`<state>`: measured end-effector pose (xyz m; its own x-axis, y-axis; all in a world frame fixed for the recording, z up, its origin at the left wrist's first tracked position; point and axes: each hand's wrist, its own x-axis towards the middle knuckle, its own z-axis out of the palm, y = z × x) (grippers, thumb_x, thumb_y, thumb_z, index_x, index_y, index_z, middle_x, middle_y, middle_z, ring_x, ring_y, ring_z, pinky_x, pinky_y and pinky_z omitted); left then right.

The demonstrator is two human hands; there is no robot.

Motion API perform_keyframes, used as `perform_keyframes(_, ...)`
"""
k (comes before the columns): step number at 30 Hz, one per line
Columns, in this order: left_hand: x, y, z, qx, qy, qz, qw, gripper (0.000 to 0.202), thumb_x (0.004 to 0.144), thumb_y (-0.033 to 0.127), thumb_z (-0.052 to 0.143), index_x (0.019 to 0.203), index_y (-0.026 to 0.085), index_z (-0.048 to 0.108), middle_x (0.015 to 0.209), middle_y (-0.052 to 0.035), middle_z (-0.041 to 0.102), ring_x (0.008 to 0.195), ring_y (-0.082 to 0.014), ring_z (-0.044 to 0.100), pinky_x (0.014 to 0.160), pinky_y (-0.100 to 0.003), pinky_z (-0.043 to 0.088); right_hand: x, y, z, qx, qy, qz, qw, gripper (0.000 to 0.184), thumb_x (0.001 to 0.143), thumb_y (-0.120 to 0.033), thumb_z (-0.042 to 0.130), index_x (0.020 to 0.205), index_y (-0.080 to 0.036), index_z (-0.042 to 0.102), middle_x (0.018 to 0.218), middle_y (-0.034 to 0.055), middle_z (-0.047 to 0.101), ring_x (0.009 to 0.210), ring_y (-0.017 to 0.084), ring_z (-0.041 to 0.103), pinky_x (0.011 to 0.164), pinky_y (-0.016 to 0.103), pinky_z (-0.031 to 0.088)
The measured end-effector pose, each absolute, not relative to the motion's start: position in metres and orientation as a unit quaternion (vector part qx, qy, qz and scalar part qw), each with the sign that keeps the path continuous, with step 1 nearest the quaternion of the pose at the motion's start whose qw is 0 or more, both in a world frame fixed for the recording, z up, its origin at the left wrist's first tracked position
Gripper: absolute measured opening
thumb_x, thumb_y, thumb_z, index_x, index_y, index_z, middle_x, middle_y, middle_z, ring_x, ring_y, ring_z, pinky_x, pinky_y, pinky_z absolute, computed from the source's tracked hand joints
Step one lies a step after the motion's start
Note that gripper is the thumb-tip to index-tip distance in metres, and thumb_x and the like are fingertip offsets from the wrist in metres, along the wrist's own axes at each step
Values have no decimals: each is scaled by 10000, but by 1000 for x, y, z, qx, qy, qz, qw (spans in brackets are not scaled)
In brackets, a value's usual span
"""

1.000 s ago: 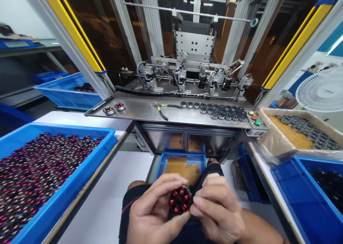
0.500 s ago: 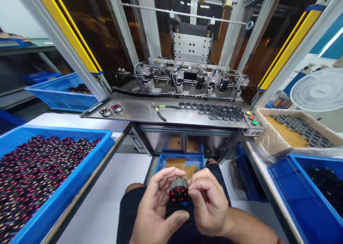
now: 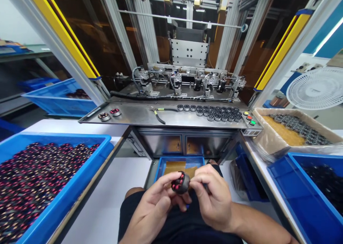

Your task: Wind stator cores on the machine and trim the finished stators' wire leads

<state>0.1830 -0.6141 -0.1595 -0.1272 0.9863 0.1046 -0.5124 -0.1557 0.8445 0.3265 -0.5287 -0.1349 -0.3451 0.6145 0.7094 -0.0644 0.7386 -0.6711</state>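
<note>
The left hand (image 3: 154, 206) held a round, red-and-black wound part (image 3: 180, 183) tilted above the person's lap, fingers and thumb around it. The right hand (image 3: 213, 195) was pinched, its thumb and forefinger together at the part's grey side; anything between them was too small to make out. Beyond, the metal worktop (image 3: 136, 111) carried pliers (image 3: 160, 119) beside a cluster of dark cores (image 3: 218, 112).

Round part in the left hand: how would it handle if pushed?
The round part looks rigid: it shows no sag in the left hand. Its metallic grey side suggests it's heavyish for its size. On that curved side it would likely roll; laid flat, probably slide.
</note>
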Motion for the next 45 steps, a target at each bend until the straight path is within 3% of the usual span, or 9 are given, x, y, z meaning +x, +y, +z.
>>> perform_keyframes(3, 181, -614, -159, 379, 340, 695, 507, 150, 887, 346, 664, 1005, 272, 720, 1207, -77, 636, 974, -208, 683, 816, -311, 575, 325, -528, -133, -194, -740, 350, 541, 147, 905, -83, 571, 819, -179, 642, 701, 24, 608, 665, 139, 586, 605, 261, 494)
perform_keyframes(8, 185, -615, -155, 350, 333, 730, 483, 188, 792, 335, 781, 912, 285, 645, 1093, -20, 686, 1204, -252, 617, 1003, -367, 507, 329, -526, -131, -153, -752, 366, 527, 139, 937, -148, 576, 809, -170, 627, 688, 27, 604, 655, 137, 580, 602, 259, 498)
perform_keyframes(12, 190, -612, -156, 327, 344, 687, 549, 474, 728, 560, 773, 1044, 226, 658, 1006, -66, 702, 951, -212, 691, 815, -275, 561, 335, -520, -130, -87, -792, 303, 523, 152, 980, -204, 530, 892, -152, 642, 730, 69, 646, 675, 154, 618, 605, 265, 536)
perform_keyframes(15, 193, -611, -158, 339, 325, 604, 644, 417, 828, 559, 672, 1006, 183, 647, 747, -34, 680, 642, -147, 676, 572, -209, 521, 340, -518, -130, -78, -812, 263, 515, 164, 995, -218, 510, 920, -154, 641, 746, 74, 651, 676, 149, 638, 602, 242, 555)
perform_keyframes(17, 194, -610, -159, 335, 319, 601, 652, 340, 869, 496, 653, 1044, 206, 622, 742, -21, 681, 623, -149, 684, 538, -206, 511, 341, -519, -131, -89, -817, 252, 511, 177, 999, -223, 502, 912, -158, 642, 732, 68, 647, 665, 147, 631, 592, 236, 547)
perform_keyframes(24, 196, -614, -165, 429, 407, 681, 431, 262, 853, 300, 725, 1098, 290, 632, 985, -9, 693, 785, -147, 712, 717, -250, 597, 334, -535, -144, -180, -727, 394, 534, 164, 971, -206, 558, 833, -166, 636, 731, 30, 598, 701, 129, 576, 644, 242, 478)
perform_keyframes(27, 194, -615, -169, 522, 453, 683, 235, 497, 773, 144, 790, 1205, 308, 607, 1115, -22, 699, 949, -172, 717, 839, -251, 595, 330, -539, -151, -210, -649, 531, 503, 225, 967, -262, 583, 761, -177, 614, 713, 1, 561, 670, 109, 545, 622, 228, 442)
perform_keyframes(32, 189, -614, -159, 626, 492, 604, 37, 512, 757, 116, 798, 1227, 195, 609, 1037, -35, 722, 977, -138, 695, 911, -177, 543, 325, -540, -164, -191, -491, 744, 412, 290, 931, -348, 649, 705, -175, 591, 681, -29, 520, 582, 81, 494, 570, 212, 415)
perform_keyframes(45, 181, -617, -162, 637, 473, 605, 71, 463, 801, 94, 751, 1233, 157, 596, 1061, -71, 696, 1002, -156, 677, 910, -222, 557, 322, -542, -168, -205, -463, 773, 384, 285, 910, -356, 678, 700, -175, 610, 682, -24, 531, 583, 87, 486, 557, 218, 404)
